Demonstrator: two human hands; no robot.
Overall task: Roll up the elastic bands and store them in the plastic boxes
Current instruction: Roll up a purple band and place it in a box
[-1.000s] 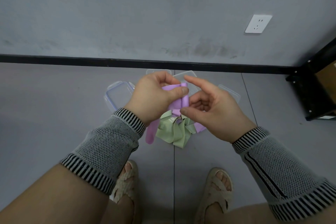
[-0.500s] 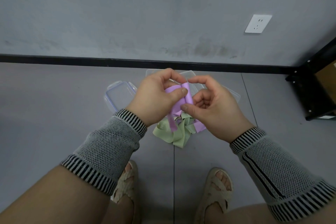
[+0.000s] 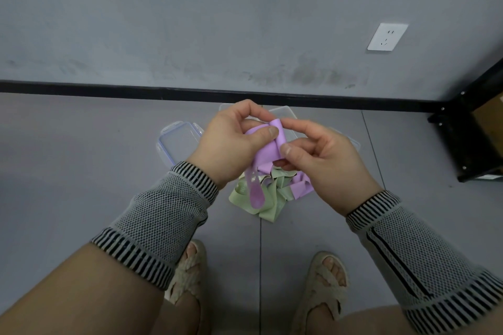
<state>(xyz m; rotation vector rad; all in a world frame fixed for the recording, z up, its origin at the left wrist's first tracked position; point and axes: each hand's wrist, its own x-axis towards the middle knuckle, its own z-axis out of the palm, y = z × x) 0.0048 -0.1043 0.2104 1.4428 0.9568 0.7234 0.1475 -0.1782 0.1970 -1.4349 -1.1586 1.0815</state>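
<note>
Both hands hold a purple elastic band (image 3: 268, 148) above the floor, partly rolled. My left hand (image 3: 234, 141) grips the flat part, thumb on top. My right hand (image 3: 321, 155) pinches the rolled end between forefinger and thumb. The band's loose tail (image 3: 255, 193) hangs down over a heap of green elastic bands (image 3: 272, 198) on the floor. Another purple band (image 3: 300, 185) lies beside the heap. Clear plastic boxes (image 3: 283, 111) sit behind my hands, mostly hidden, with a clear lid (image 3: 178, 141) to the left.
The grey wall and its black skirting (image 3: 109, 87) run close behind the boxes. A black metal rack (image 3: 468, 128) stands at the right. My two sandalled feet (image 3: 187, 266) are on the grey floor below the heap.
The roll at the band's top has grown tighter. My right forefinger has come down onto it, and the hanging tail has swung and drawn up a little.
</note>
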